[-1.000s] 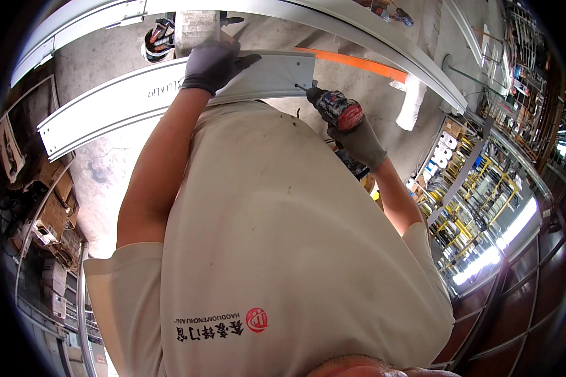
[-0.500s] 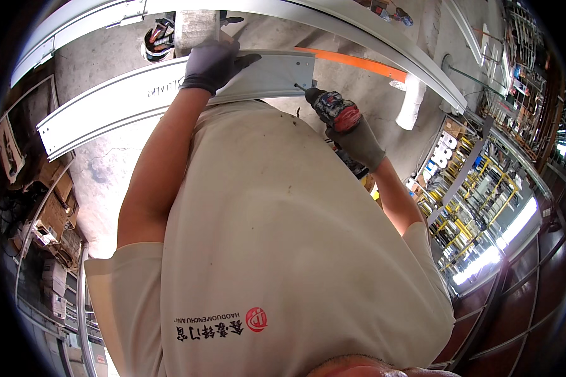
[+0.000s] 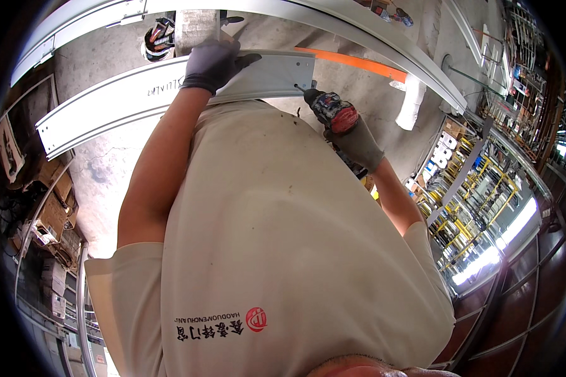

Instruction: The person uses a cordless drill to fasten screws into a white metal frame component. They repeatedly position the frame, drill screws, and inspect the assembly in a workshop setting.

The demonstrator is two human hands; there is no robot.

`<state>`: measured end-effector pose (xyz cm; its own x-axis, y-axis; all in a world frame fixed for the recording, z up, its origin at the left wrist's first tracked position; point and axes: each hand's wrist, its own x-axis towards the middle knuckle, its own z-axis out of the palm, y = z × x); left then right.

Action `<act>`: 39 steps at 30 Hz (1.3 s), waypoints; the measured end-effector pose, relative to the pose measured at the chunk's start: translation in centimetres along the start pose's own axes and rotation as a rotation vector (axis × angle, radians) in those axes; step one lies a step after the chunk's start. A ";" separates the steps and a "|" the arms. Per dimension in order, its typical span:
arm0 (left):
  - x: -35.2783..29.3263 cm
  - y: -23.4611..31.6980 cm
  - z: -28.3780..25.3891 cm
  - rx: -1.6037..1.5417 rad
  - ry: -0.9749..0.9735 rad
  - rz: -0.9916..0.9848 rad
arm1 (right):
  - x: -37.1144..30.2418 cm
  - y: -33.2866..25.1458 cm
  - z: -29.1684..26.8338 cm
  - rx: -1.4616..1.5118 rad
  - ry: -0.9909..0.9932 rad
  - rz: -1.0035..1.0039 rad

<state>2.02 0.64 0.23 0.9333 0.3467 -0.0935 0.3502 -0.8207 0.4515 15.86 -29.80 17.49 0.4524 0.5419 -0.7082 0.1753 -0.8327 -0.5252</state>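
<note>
My left hand (image 3: 212,66), in a grey glove, rests over a long white metal profile (image 3: 273,74), with its thumb along the surface and its fingers closed over the far edge. In my gloved right hand (image 3: 361,148) is a red and black cordless drill (image 3: 328,108), gripped by its handle. The thin bit points left and meets the profile near a hole at its right end. Other small holes show near that end, and dark handwriting marks the profile left of my left hand. Part of the drill's lower body is hidden behind my hand and shirt.
A longer white frame rail (image 3: 358,28) arcs across the far side. Beyond the profile are an orange strip (image 3: 358,63), a grey block (image 3: 197,31) and a round tool holder (image 3: 158,43). Cardboard boxes (image 3: 53,220) stand left; yellow racks (image 3: 468,207) stand right.
The drill and my right hand have shifted very slightly left. My left hand and the profile look almost unmoved.
</note>
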 end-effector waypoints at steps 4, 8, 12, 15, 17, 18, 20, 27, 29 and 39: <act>-0.1 0.0 0.0 -0.011 0.014 0.005 | -0.1 -0.4 0.0 -0.003 0.006 -0.045; 0.0 0.2 -0.4 0.003 -0.024 -0.013 | -0.1 -0.5 0.0 -0.020 -0.015 -0.035; 0.0 0.2 -0.5 0.021 -0.067 -0.028 | -0.1 -0.6 0.2 0.017 0.007 -0.042; 0.0 0.3 -0.4 0.015 -0.079 -0.031 | 0.0 -0.8 0.0 -0.021 -0.024 -0.003; -0.2 0.1 -0.1 -0.007 0.014 0.009 | 0.2 -0.1 0.1 -0.026 -0.034 -0.050; -0.2 0.1 -0.1 -0.017 0.061 0.029 | 0.3 0.1 0.2 -0.028 -0.038 -0.074; -0.2 0.2 -0.1 -0.016 0.050 0.028 | 0.2 -0.2 0.2 0.016 -0.043 -0.008; 0.1 0.5 -1.4 -0.006 -0.136 -0.014 | 0.0 -0.8 0.2 0.072 -0.019 0.005; 0.1 0.5 -1.4 -0.004 -0.139 -0.012 | 0.0 -1.1 0.1 0.057 -0.020 0.027; 0.3 0.6 -1.8 -0.003 -0.179 -0.026 | 0.2 -0.4 0.3 0.121 0.009 0.026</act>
<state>2.34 1.08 2.06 0.9233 0.2808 -0.2619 0.3742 -0.8112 0.4494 15.65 -29.31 17.45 0.4637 0.5187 -0.7183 0.0569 -0.8265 -0.5601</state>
